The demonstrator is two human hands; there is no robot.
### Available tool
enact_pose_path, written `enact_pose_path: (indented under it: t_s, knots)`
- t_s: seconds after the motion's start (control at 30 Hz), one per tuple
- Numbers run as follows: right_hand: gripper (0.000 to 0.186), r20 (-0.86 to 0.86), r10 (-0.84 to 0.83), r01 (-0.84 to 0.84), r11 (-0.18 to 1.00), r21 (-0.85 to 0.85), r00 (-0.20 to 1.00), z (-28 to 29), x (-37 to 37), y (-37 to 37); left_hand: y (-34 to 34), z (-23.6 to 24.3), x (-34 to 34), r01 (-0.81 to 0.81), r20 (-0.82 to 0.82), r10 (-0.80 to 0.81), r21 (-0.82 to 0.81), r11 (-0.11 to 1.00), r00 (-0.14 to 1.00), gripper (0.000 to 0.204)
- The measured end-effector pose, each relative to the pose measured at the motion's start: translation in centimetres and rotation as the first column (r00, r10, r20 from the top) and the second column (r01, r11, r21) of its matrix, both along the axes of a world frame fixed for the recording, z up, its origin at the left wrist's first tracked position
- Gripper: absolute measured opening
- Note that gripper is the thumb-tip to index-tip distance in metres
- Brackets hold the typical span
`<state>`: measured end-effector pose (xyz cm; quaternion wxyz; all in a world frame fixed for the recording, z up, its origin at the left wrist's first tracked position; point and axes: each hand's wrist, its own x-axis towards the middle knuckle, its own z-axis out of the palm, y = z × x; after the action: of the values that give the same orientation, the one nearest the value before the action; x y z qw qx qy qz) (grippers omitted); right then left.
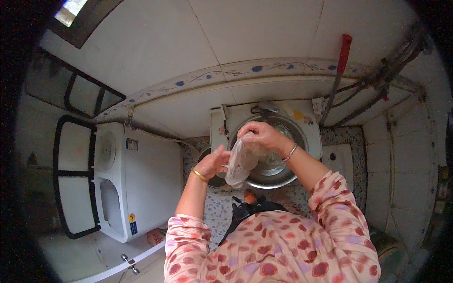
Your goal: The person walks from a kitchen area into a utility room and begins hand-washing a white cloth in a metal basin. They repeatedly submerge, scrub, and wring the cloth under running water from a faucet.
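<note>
A translucent plastic bag [238, 162] hangs from my right hand [265, 137], whose fingers are pinched around its upper part. The bag is at the left side of a round metal basin [269, 185] set on the white sink. On the bag's left is my left hand [212, 162], thumb and fingers apart, with fingertips reaching its edge; whether they press on it is hard to tell. Something pale shows through the bag, too blurred to name. Inside the basin lies clear or shiny material, partly hidden by my right hand and forearm.
The white sink [218, 123] has a faucet [265, 108] at its back and a yellow item [298, 114] on its rim. A dark round pot [204, 154] sits low behind my left hand. A white washing machine [153, 181] stands left; a red-handled tool [344, 49] leans right.
</note>
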<state>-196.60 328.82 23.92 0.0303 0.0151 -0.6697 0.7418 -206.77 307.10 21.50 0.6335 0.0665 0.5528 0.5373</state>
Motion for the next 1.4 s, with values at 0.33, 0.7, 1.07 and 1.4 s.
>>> enact_pose_path:
  t_s: [0.33,0.7,1.07,1.4]
  knots:
    - [0.019,0.003,-0.050,0.050,0.999,-0.006,0.999,-0.8,1.0,-0.5,1.3,0.7,1.0,-0.449,-0.016,0.498,0.410,0.794,0.867,0.022]
    - [0.020,0.206,-0.120,0.205,0.859,-0.468,0.971,-6.3,2.4,0.5,0.6,3.2,0.7,-0.695,0.227,0.657,0.264,0.668,0.718,0.021]
    - [0.026,-0.100,-0.484,0.488,0.808,0.329,0.869,-6.0,0.6,-3.6,1.5,-2.2,2.2,-0.799,0.237,0.793,0.405,0.445,0.561,0.010]
    - [0.021,-0.109,-0.295,0.220,0.377,0.900,0.949,-5.2,-3.6,-5.5,6.9,-1.7,4.9,-0.829,0.344,0.785,-0.033,0.559,0.516,0.040]
